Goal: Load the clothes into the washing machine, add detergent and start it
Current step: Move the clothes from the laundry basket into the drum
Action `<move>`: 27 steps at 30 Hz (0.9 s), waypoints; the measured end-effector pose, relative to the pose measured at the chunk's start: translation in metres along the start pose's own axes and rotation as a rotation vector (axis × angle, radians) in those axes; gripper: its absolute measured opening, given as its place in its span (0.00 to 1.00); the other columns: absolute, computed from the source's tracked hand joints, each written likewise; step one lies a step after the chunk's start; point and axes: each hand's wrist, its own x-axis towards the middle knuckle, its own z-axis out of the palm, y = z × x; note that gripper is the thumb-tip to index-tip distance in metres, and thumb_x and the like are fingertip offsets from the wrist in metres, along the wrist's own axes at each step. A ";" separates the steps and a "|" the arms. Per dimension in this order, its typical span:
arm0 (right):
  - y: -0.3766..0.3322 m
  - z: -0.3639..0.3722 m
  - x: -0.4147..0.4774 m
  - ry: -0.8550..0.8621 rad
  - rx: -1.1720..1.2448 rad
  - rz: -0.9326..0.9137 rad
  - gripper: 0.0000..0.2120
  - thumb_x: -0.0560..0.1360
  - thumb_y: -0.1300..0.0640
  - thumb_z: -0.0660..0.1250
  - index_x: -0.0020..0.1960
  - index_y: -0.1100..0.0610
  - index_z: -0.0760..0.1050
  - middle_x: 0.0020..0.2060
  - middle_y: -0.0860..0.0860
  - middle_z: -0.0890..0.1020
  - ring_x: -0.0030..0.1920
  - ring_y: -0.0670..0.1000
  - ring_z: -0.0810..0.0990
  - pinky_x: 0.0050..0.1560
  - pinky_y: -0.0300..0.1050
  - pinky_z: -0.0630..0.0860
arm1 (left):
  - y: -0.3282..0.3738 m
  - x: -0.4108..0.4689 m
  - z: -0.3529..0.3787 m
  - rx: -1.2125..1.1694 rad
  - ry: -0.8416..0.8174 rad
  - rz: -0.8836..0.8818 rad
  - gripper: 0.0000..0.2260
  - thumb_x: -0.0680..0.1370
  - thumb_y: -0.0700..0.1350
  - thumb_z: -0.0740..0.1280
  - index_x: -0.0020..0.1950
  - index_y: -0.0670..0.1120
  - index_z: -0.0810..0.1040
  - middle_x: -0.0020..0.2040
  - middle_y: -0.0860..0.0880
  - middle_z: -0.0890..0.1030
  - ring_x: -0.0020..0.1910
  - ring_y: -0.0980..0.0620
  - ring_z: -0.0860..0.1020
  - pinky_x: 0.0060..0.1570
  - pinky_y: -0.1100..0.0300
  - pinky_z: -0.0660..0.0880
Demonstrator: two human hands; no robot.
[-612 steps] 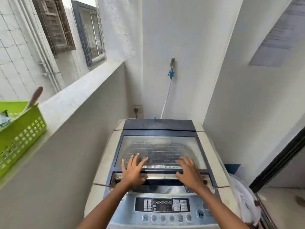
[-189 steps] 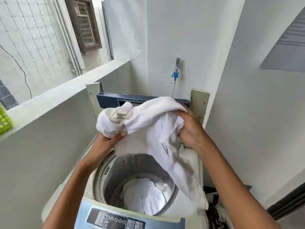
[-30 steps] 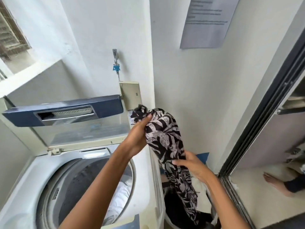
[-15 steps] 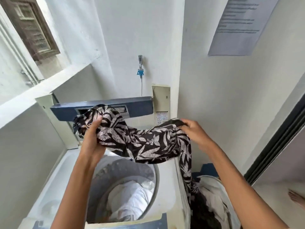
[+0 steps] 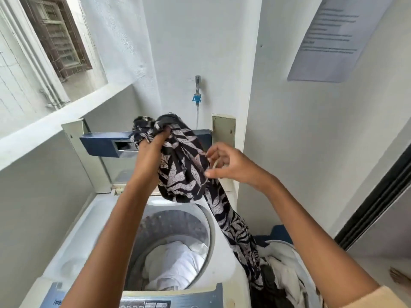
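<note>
Hands apart: left hand grips the patterned garment above the drum, right hand slack beside.

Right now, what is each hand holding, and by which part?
The left hand grips the patterned garment by its bunched top end. The right hand is beside it; whether it pinches cannot be told.

Laundry in drum (pile right of machine).
</note>
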 end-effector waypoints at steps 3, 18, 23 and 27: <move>0.063 0.030 -0.025 -0.281 -0.264 0.238 0.43 0.64 0.42 0.75 0.72 0.52 0.59 0.70 0.51 0.68 0.67 0.51 0.69 0.69 0.49 0.67 | 0.015 0.004 -0.017 -0.114 0.091 0.011 0.14 0.78 0.49 0.64 0.60 0.42 0.74 0.51 0.45 0.83 0.47 0.49 0.83 0.44 0.54 0.79; 0.041 0.034 0.008 0.205 0.154 0.286 0.11 0.75 0.65 0.63 0.55 0.55 0.77 0.45 0.53 0.82 0.43 0.50 0.81 0.52 0.45 0.75 | -0.080 0.024 -0.110 1.120 0.033 -0.133 0.15 0.78 0.50 0.63 0.43 0.37 0.77 0.43 0.36 0.80 0.46 0.40 0.78 0.42 0.55 0.68; 0.000 0.056 0.042 0.322 0.432 0.382 0.08 0.71 0.68 0.65 0.43 0.56 0.71 0.35 0.54 0.77 0.34 0.50 0.76 0.37 0.42 0.73 | -0.066 -0.021 -0.080 0.837 -0.548 -0.199 0.21 0.74 0.57 0.62 0.60 0.45 0.74 0.52 0.46 0.81 0.47 0.51 0.80 0.49 0.60 0.78; -0.010 0.081 0.049 0.196 0.802 0.501 0.06 0.71 0.67 0.64 0.40 0.58 0.72 0.32 0.55 0.75 0.32 0.51 0.75 0.34 0.43 0.74 | -0.084 -0.041 -0.049 0.513 -0.586 0.041 0.41 0.69 0.45 0.75 0.73 0.54 0.52 0.64 0.56 0.72 0.61 0.60 0.75 0.59 0.65 0.74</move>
